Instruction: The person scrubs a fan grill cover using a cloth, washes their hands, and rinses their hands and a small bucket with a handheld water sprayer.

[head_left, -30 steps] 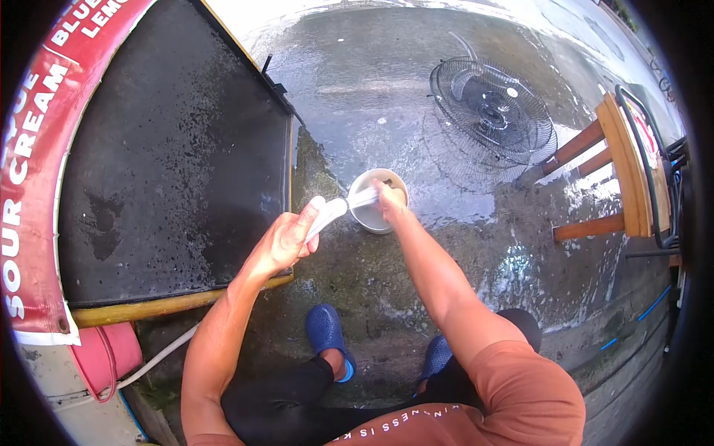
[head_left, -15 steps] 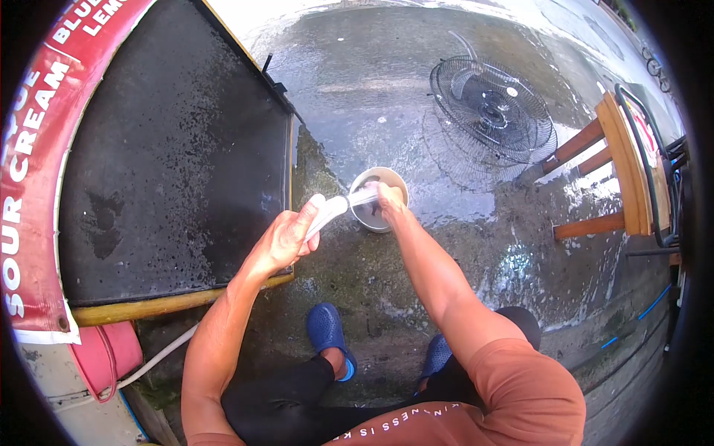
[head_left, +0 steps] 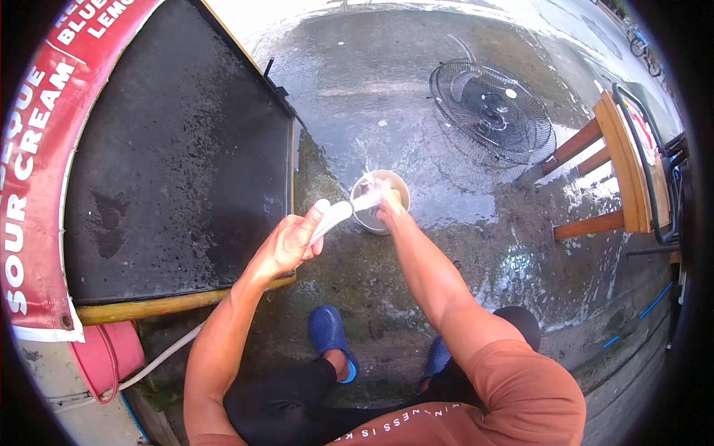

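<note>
My left hand [head_left: 296, 239] is closed around a white hose [head_left: 333, 217], thumb along its top. Water [head_left: 366, 199] jets from the hose end and strikes my right hand [head_left: 391, 204], splashing beyond it. The right hand is over the mouth of a pale bucket [head_left: 404, 190] standing on the wet concrete. Spray covers the right fingers, so I cannot tell whether they hold or touch anything.
A dark panel with a yellow frame [head_left: 178, 171] and a red banner [head_left: 37, 171] are at left. A wire fan cage with blades [head_left: 491, 111] lies ahead. Wooden furniture [head_left: 632, 171] lies at right. A pink container [head_left: 119, 357] is at lower left.
The right hand has shifted slightly within the stream, and more water now splashes up past it over the bucket's far rim. The left hand keeps its grip on the hose.
</note>
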Tool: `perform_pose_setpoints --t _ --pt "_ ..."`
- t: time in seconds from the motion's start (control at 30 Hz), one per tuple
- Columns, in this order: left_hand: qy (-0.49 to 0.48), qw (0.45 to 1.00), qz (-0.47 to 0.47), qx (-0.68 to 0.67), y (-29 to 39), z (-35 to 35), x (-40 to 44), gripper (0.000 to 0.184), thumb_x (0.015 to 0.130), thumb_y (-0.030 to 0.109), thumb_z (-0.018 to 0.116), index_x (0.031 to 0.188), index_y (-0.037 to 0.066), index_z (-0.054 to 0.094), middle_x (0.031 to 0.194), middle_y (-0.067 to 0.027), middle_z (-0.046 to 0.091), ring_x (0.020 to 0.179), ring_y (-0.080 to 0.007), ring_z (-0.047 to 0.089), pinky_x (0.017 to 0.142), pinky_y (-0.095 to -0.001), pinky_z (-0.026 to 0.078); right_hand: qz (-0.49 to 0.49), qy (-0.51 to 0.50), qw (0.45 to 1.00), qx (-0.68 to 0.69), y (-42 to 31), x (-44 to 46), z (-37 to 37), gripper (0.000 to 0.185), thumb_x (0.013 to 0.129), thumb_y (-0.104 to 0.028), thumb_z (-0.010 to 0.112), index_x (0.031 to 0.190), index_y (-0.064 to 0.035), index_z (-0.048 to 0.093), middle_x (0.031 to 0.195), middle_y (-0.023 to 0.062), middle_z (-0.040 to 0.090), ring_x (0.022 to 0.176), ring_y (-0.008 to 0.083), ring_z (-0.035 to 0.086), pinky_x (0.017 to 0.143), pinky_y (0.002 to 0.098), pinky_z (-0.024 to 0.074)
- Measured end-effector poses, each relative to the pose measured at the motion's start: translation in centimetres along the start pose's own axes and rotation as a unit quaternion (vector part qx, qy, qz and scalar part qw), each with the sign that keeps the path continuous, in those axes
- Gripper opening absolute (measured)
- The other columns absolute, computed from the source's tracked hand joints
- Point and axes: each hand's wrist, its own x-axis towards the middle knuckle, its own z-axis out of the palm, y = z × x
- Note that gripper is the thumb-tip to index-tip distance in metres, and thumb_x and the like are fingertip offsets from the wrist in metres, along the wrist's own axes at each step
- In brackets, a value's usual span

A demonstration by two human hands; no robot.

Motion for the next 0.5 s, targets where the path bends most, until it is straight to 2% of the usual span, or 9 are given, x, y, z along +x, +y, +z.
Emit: perform_pose_setpoints --t 0.2,0.3,0.4,0.5 --pt "-0.007 1.000 0.002 -0.004 0.0 0.0 -0.2 0.086 0.091 0.083 0.033 0.065 0.004 0.057 0.049 0.0016 0.040 0.037 -0.0091 0.036 0.034 -0.0261 0.027 -0.016 -0.033 0.999 -0.040 0.1 -0.2 0.1 0.028 0.086 -0.017 0.075 0.101 0.0042 0.066 0.092 0.0126 0.071 0.078 0.0239 0.070 0.067 0.0393 0.0573" --pt "-0.005 1.000 -0.004 -0.006 0.2 0.0 -0.2 0.087 0.091 0.083 0.032 0.064 0.004 0.057 0.049 0.0016 0.040 0.037 -0.0092 0.036 0.034 -0.0261 0.026 0.003 0.000 0.999 -0.047 0.4 0.3 0.0 0.033 0.081 -0.022 0.076 0.099 0.0044 0.067 0.085 0.0117 0.068 0.072 0.0232 0.068 0.063 0.0381 0.0549" --pt "-0.001 1.000 -0.008 -0.003 0.1 -0.1 -0.1 0.087 0.091 0.083 0.032 0.064 0.004 0.057 0.049 0.0016 0.040 0.037 -0.0092 0.036 0.034 -0.0261 0.026 -0.036 0.028 0.994 -0.099 0.7 0.8 -0.4 0.046 0.082 -0.037 0.077 0.101 0.0036 0.069 0.086 0.0103 0.069 0.070 0.0207 0.066 0.063 0.0339 0.0529" --pt "-0.005 1.000 -0.008 -0.010 0.1 -0.1 0.0 0.087 0.091 0.083 0.032 0.063 0.004 0.057 0.049 0.0015 0.040 0.036 -0.0092 0.037 0.034 -0.0261 0.027 -0.028 0.047 0.991 -0.123 0.6 1.4 -0.5 0.054 0.082 -0.048 0.073 0.103 0.0022 0.070 0.085 0.0087 0.069 0.067 0.0204 0.063 0.060 0.0359 0.0496"
